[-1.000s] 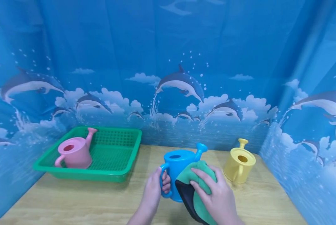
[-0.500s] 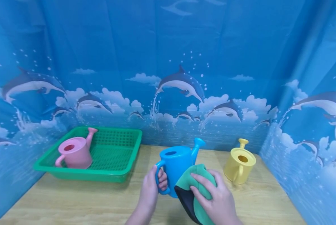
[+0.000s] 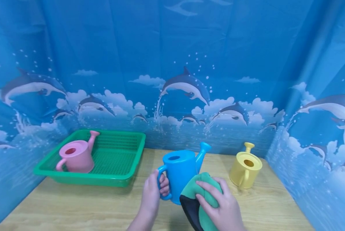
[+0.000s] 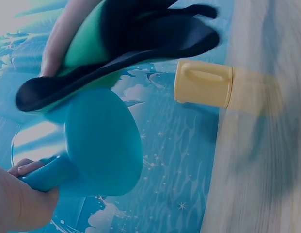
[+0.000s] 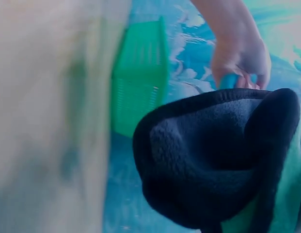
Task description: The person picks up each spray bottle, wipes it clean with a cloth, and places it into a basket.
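My left hand (image 3: 155,187) grips the handle of a blue watering can (image 3: 179,173). The can's smooth base (image 4: 109,145) shows in the left wrist view, and the can is held off the table. In my right hand (image 3: 222,202) is a folded cloth (image 3: 199,189), green on one side and black on the other. Seen from the head, the cloth overlaps the can's lower right side below the spout; whether it presses on the can there is hard to tell. The right wrist view shows mostly the cloth's black side (image 5: 198,150), which hides most of the can.
At the left, a green plastic basket (image 3: 114,177) holds a pink watering can (image 3: 77,158). A yellow watering can (image 3: 245,170) stands on the wooden table (image 3: 103,208) to the right. Blue dolphin-print sheeting (image 3: 172,41) encloses the back and sides.
The blue can has shifted left and a little up in my left hand, showing more of its spout. The cloth in my right hand has slid slightly down across the can's side.
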Demonstrator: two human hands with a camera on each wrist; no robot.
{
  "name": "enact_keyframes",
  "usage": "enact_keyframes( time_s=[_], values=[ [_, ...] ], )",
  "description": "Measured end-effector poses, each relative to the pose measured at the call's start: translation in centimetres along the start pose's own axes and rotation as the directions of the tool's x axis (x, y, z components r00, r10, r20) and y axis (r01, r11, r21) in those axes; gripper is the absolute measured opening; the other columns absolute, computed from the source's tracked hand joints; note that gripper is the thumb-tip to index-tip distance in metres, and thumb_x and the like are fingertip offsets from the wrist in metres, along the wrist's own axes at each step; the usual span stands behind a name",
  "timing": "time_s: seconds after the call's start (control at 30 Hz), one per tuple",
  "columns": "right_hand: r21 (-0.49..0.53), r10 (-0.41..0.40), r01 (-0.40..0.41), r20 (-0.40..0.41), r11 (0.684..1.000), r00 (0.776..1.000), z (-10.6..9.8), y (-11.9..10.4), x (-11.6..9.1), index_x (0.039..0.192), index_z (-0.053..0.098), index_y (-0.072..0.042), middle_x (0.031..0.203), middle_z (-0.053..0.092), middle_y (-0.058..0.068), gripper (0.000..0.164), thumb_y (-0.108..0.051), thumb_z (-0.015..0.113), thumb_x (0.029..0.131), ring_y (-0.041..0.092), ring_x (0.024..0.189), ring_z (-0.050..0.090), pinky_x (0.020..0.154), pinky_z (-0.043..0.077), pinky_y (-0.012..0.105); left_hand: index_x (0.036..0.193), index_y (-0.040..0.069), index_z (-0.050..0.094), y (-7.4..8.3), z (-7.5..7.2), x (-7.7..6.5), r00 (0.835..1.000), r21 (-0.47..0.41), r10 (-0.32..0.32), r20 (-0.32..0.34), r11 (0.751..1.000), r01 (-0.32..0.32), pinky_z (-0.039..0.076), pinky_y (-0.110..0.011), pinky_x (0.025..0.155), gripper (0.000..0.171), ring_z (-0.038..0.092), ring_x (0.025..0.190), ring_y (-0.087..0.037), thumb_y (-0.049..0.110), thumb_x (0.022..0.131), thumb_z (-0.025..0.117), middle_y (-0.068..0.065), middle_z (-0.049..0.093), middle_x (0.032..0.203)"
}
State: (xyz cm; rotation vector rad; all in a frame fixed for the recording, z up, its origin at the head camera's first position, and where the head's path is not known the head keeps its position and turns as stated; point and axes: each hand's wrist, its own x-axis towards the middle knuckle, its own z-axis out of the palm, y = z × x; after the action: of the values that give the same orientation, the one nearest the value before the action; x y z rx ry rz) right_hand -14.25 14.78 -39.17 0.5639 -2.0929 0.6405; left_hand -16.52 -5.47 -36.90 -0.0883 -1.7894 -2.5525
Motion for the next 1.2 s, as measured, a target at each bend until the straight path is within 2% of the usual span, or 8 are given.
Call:
enact_keyframes(
  time_s=[0.1, 0.23, 0.37, 0.57, 0.7, 0.93, 1.13, 1.2],
  values=[
    [0.056, 0.038, -0.037, -0.025, 0.998, 0.999, -0.2, 0.0, 1.4, 0.112, 0.07, -0.031, 0.111, 0.06, -0.001, 0.05, -0.012, 0.085, 0.068, 0.013, 0.093, 0.059, 0.081, 0.047, 0.015, 0.067, 0.015, 0.031, 0.0, 0.1, -0.1, 1.0, -0.009, -0.012, 0.002, 1.0, 0.012, 0.033, -0.02, 0.053, 0.038, 0.033, 0.052, -0.007, 0.024, 0.102, 0.022, 0.004, 0.034, 0.062],
    [0.104, 0.058, -0.053, -0.043, 0.993, 0.997, -0.3, 0.1, 3.0, 0.113, 0.07, -0.028, 0.113, 0.06, 0.001, 0.047, -0.009, 0.082, 0.071, 0.014, 0.097, 0.058, 0.084, 0.045, 0.017, 0.065, 0.015, 0.03, -0.3, 0.1, -0.2, 1.0, -0.022, -0.018, -0.005, 1.0, 0.017, 0.033, -0.02, 0.052, 0.039, 0.032, 0.051, -0.008, 0.025, 0.102, 0.022, 0.004, 0.033, 0.06],
    [0.116, 0.047, -0.041, -0.055, 0.992, 0.997, -0.4, 0.1, 3.5, 0.112, 0.07, -0.028, 0.114, 0.061, 0.002, 0.045, -0.01, 0.082, 0.073, 0.017, 0.098, 0.059, 0.084, 0.046, 0.019, 0.064, 0.016, 0.029, -0.4, 0.0, -0.3, 1.0, -0.045, -0.024, -0.012, 0.999, 0.023, 0.032, -0.02, 0.052, 0.04, 0.031, 0.051, -0.007, 0.025, 0.102, 0.022, 0.004, 0.032, 0.06],
    [0.117, 0.042, -0.038, -0.027, 0.992, 0.999, -0.4, 0.1, 2.6, 0.113, 0.07, -0.027, 0.112, 0.06, 0.002, 0.048, -0.009, 0.082, 0.071, 0.015, 0.096, 0.058, 0.082, 0.046, 0.019, 0.063, 0.016, 0.029, 0.0, -0.3, -0.2, 1.0, -0.054, -0.015, -0.027, 0.998, 0.014, 0.031, -0.019, 0.051, 0.04, 0.031, 0.05, -0.006, 0.026, 0.101, 0.025, 0.005, 0.032, 0.06],
    [0.125, 0.013, -0.011, -0.016, 0.992, 1.0, -0.2, 0.2, 1.3, 0.114, 0.07, -0.026, 0.111, 0.06, 0.002, 0.05, -0.009, 0.084, 0.069, 0.013, 0.097, 0.057, 0.085, 0.043, 0.012, 0.062, 0.016, 0.029, 0.4, -0.5, -0.1, 0.999, -0.048, 0.006, -0.036, 0.999, -0.008, 0.031, -0.019, 0.051, 0.04, 0.03, 0.049, -0.006, 0.026, 0.101, 0.026, 0.005, 0.032, 0.059],
    [0.095, 0.005, -0.004, -0.002, 0.995, 1.0, 0.2, 0.3, -1.0, 0.112, 0.07, -0.027, 0.11, 0.061, -0.001, 0.053, -0.009, 0.086, 0.065, 0.01, 0.096, 0.056, 0.084, 0.043, 0.011, 0.063, 0.015, 0.028, 0.6, -1.0, 0.2, 0.999, -0.03, 0.018, -0.033, 0.999, -0.019, 0.031, -0.019, 0.051, 0.038, 0.03, 0.05, -0.006, 0.025, 0.1, 0.026, 0.005, 0.032, 0.06],
    [0.096, 0.046, -0.047, 0.005, 0.994, 0.999, -0.2, 0.2, -0.1, 0.113, 0.07, -0.029, 0.111, 0.06, -0.002, 0.051, -0.009, 0.084, 0.068, 0.008, 0.098, 0.056, 0.083, 0.045, 0.011, 0.062, 0.015, 0.027, 0.8, -0.8, 0.3, 1.0, -0.023, -0.019, -0.012, 1.0, 0.018, 0.029, -0.019, 0.049, 0.038, 0.029, 0.049, -0.006, 0.024, 0.099, 0.026, 0.005, 0.031, 0.058],
    [0.085, 0.071, -0.071, 0.005, 0.994, 0.997, -0.5, 0.1, 0.6, 0.113, 0.069, -0.03, 0.111, 0.06, -0.003, 0.05, -0.009, 0.083, 0.069, 0.009, 0.098, 0.057, 0.081, 0.048, 0.016, 0.062, 0.015, 0.026, 0.8, -0.7, 0.2, 0.999, -0.012, -0.036, -0.003, 0.999, 0.036, 0.029, -0.019, 0.049, 0.038, 0.029, 0.049, -0.006, 0.024, 0.098, 0.027, 0.006, 0.031, 0.058]
  ],
)
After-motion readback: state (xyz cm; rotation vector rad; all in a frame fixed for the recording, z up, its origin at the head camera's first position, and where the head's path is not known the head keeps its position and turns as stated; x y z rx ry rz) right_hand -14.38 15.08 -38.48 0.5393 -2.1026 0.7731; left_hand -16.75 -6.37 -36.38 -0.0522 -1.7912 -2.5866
